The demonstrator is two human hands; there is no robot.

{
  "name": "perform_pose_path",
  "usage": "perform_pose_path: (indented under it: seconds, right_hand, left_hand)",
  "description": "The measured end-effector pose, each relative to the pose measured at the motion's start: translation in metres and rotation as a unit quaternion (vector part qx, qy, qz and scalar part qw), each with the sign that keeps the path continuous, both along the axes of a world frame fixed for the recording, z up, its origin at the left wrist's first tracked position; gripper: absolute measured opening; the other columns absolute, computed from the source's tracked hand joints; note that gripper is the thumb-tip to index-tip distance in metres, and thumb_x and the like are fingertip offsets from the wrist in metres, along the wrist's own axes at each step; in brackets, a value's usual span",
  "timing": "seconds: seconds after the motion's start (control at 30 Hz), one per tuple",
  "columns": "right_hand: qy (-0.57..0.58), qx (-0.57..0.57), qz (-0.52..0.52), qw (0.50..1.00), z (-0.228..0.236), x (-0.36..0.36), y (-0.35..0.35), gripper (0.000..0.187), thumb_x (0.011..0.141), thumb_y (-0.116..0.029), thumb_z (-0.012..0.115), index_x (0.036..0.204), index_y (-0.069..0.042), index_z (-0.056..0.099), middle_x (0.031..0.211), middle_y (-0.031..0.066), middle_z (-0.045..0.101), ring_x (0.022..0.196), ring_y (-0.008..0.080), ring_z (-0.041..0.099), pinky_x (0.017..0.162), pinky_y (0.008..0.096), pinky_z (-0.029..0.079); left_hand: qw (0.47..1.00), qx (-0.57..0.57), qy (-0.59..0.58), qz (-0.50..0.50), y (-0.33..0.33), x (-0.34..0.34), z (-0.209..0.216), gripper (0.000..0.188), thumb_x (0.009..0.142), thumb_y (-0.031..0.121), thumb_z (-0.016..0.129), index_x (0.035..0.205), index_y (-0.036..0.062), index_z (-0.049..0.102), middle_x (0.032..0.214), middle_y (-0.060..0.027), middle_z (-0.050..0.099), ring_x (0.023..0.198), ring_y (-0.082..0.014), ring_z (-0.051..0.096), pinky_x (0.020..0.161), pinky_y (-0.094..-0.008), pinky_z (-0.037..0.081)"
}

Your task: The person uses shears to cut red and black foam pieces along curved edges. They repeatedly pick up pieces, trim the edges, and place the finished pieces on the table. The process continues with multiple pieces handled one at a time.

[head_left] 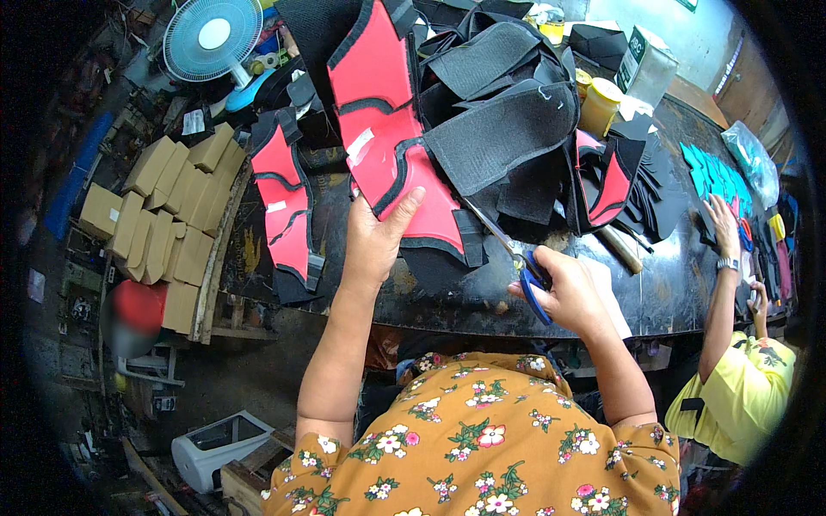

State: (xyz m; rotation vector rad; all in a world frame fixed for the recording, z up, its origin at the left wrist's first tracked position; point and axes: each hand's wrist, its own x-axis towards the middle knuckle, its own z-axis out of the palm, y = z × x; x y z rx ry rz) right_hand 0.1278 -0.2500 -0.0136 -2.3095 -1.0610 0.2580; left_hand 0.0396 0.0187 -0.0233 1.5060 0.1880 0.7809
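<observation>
My left hand [379, 236] grips a long red panel [383, 142] with black trim, its thumb lying on top. The panel is held up over the dark table, slanting away from me. In my right hand [564, 292] is a pair of scissors [527, 273] with blue handles. Their blades point up and left, beside the panel's lower right edge; whether they touch the material I cannot tell. A similar red panel [284, 206] lies to the left. Just beyond the scissors are several black rounded pads [503, 133].
On the right, a co-worker's hand [724, 228] reaches over teal pieces [714, 176]. A yellow jar [602, 105] and a metal can [645, 64] stand at the back. Stacked cardboard boxes [185, 189] and a fan [213, 39] are at left. A wooden-handled tool [621, 249] lies on the table [667, 297].
</observation>
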Motion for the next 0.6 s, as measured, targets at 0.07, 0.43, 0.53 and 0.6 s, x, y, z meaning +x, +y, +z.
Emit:
perform_pose_path:
  seconds: [0.07, 0.43, 0.53, 0.6]
  right_hand:
    - [-0.070, 0.035, 0.008, 0.997, -0.004, -0.001, 0.000, 0.043, 0.077, -0.036, 0.080, 0.091, -0.002, 0.057, 0.075, 0.0164, 0.058, 0.073, 0.0358, 0.060, 0.067, 0.0430, 0.047]
    - [-0.167, 0.027, 0.040, 0.985, -0.002, 0.020, -0.008, 0.035, 0.072, -0.018, 0.077, 0.096, -0.003, 0.056, 0.085, 0.0146, 0.062, 0.083, 0.0350, 0.062, 0.074, 0.0431, 0.049]
    - [-0.149, -0.009, 0.057, 0.987, -0.001, 0.026, -0.010, 0.032, 0.074, -0.021, 0.076, 0.092, -0.003, 0.057, 0.082, 0.0152, 0.062, 0.080, 0.0367, 0.061, 0.072, 0.0428, 0.048]
    - [-0.135, -0.019, 0.064, 0.989, -0.001, 0.028, -0.010, 0.031, 0.076, -0.024, 0.077, 0.090, -0.003, 0.057, 0.078, 0.0146, 0.061, 0.077, 0.0354, 0.061, 0.070, 0.0412, 0.048]
  left_hand:
    - [1.000, -0.015, -0.003, -0.006, -0.001, -0.001, -0.001, 0.029, 0.090, 0.015, 0.075, 0.112, -0.0005, 0.065, 0.108, -0.0038, 0.069, 0.094, -0.0112, 0.063, 0.088, -0.0294, 0.050]
    - [0.993, -0.105, -0.012, -0.044, 0.002, -0.006, -0.008, 0.033, 0.089, 0.010, 0.074, 0.118, -0.0015, 0.063, 0.115, -0.0059, 0.067, 0.101, -0.0130, 0.063, 0.093, -0.0300, 0.049]
    - [0.990, -0.126, -0.017, -0.057, 0.004, -0.010, -0.009, 0.036, 0.089, 0.009, 0.074, 0.121, -0.0019, 0.060, 0.117, -0.0067, 0.067, 0.103, -0.0138, 0.063, 0.095, -0.0301, 0.048]
    - [0.990, -0.132, 0.005, -0.041, 0.007, -0.017, -0.008, 0.037, 0.089, 0.008, 0.073, 0.123, -0.0017, 0.060, 0.117, -0.0070, 0.067, 0.105, -0.0138, 0.062, 0.096, -0.0301, 0.048]
